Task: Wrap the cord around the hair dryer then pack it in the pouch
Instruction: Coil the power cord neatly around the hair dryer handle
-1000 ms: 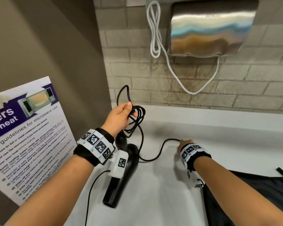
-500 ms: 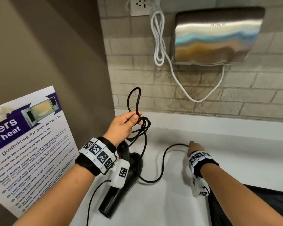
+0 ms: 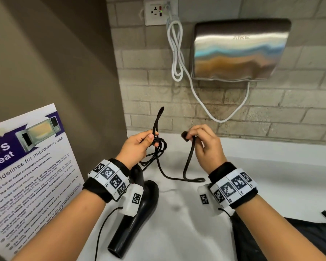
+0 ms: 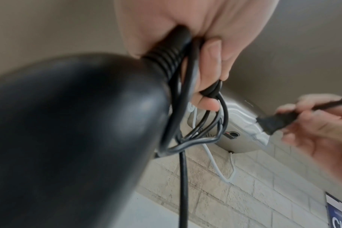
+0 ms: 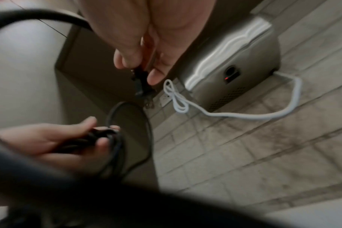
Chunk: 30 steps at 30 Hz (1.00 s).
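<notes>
A black hair dryer (image 3: pixel 137 219) hangs nozzle-down over the white counter (image 3: pixel 271 166), its handle end up under my left wrist. My left hand (image 3: pixel 139 146) grips a bundle of black cord (image 3: pixel 159 147) loops at the handle's top, where the ribbed strain relief (image 4: pixel 166 57) shows in the left wrist view. One loop sticks up above the thumb. My right hand (image 3: pixel 201 140) pinches the cord's plug (image 3: pixel 185 136) end, raised beside the left hand. The slack cord sags to the counter between them. A black pouch (image 3: pixel 282 240) lies at the lower right.
A steel hand dryer (image 3: pixel 239 49) with a white cable (image 3: pixel 177 53) is mounted on the brick wall, plugged into a socket (image 3: pixel 159 11) above. A microwave guidelines poster (image 3: pixel 30 162) leans on the left wall, close to my left forearm.
My right hand lifted off the counter with the plug end of the cord and rose level with the left hand. The left hand kept its grip on the coiled loops.
</notes>
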Each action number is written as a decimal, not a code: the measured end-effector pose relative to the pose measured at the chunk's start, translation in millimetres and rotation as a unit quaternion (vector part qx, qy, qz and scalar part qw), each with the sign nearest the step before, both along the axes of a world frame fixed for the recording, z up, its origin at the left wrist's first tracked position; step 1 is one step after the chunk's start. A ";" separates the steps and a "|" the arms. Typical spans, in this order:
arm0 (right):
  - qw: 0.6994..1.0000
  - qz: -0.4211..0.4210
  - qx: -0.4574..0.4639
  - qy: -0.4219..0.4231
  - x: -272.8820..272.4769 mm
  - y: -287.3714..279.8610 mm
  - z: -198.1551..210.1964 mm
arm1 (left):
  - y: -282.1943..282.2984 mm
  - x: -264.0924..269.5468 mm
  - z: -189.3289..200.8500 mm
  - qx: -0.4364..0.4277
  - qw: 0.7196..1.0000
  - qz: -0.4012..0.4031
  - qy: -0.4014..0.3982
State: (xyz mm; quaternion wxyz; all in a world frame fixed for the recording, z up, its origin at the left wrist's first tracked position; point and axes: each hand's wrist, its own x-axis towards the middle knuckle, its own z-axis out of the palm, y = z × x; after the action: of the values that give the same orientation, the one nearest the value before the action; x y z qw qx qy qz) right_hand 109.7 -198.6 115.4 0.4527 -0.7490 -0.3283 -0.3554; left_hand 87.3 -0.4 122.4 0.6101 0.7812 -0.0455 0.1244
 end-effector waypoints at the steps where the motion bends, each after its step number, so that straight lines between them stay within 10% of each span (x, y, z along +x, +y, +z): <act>1: 1.000 0.018 0.004 -0.003 -4.8 6.2 -0.6 | -2.5 -1.4 2.6 -0.002 1.000 0.006 -0.002; 8: 0.994 0.097 -0.036 0.038 -12.1 38.9 -26.0 | -17.5 -7.3 9.7 0.002 1.000 -0.019 -0.011; 21: 0.990 -0.119 -0.048 0.055 -8.5 54.0 -26.8 | -17.0 -2.8 -4.6 -0.059 0.994 -0.095 0.021; 30: 0.971 -0.038 -0.128 0.196 9.1 42.4 -13.1 | -18.4 -12.9 0.1 0.040 0.986 -0.153 0.050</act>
State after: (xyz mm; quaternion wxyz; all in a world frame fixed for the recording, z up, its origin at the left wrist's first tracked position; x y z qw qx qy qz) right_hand 118.9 -156.2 102.4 0.3946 -0.8679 -0.2468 -0.1736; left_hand 74.5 -18.9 122.5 0.5917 0.7940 -0.1390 -0.0118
